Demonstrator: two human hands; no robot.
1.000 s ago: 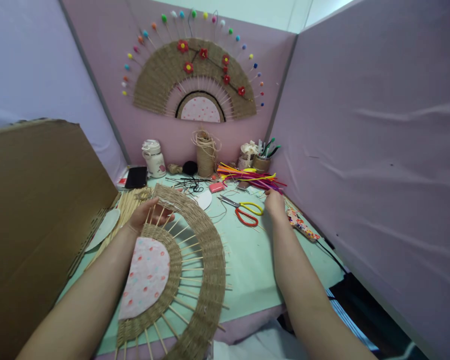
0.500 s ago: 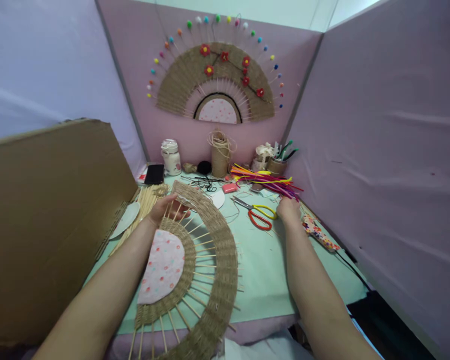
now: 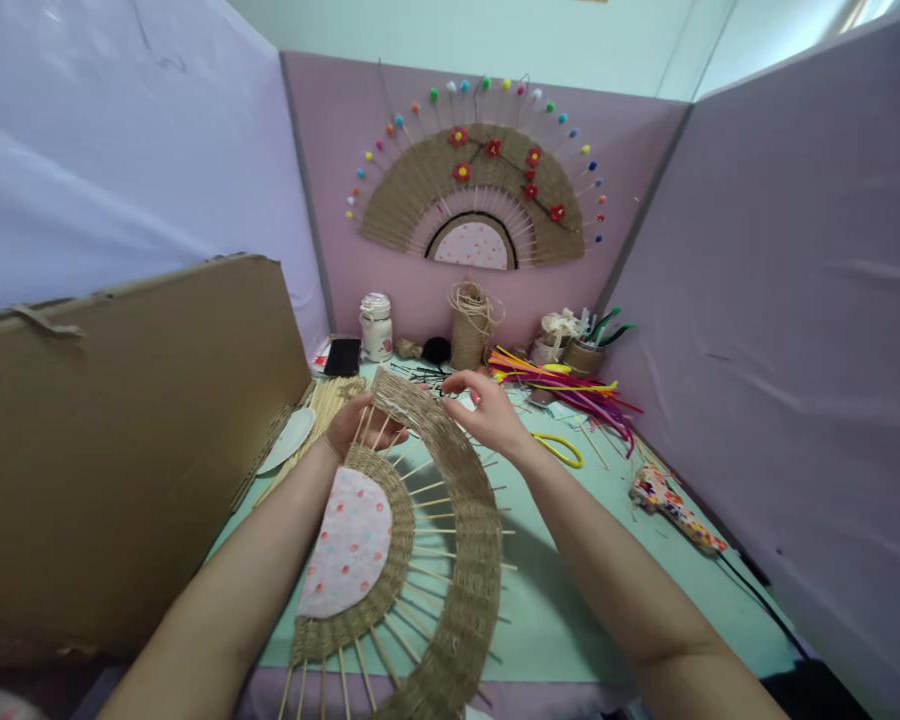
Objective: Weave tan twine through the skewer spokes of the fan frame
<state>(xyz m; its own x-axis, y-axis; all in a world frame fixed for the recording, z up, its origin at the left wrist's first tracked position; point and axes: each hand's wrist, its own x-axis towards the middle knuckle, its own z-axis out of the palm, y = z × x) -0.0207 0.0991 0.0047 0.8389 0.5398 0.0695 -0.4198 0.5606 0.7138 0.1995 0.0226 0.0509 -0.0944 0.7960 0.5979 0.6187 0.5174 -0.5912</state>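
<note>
A half-round woven fan of twine over thin sticks, with a dotted white cloth centre, stands tilted before me. My left hand grips it near its upper end, some fingers behind the sticks. Close to the fan's upper outer edge is my right hand, thumb and index finger bent toward each other. Whatever lies between those fingertips is too small to make out. Behind the right wrist, the yellow handle of the scissors shows; the rest is hidden.
A finished-looking fan hangs on the back panel. Along the back stand a white jar, a twine spool and coloured pipe cleaners. Cardboard rises at left; a floral-patterned glue gun with a cord lies right.
My right hand has come from the pipe cleaners at the right over to the fan's upper outer edge. The left hand keeps its grip. The view has shifted somewhat.
</note>
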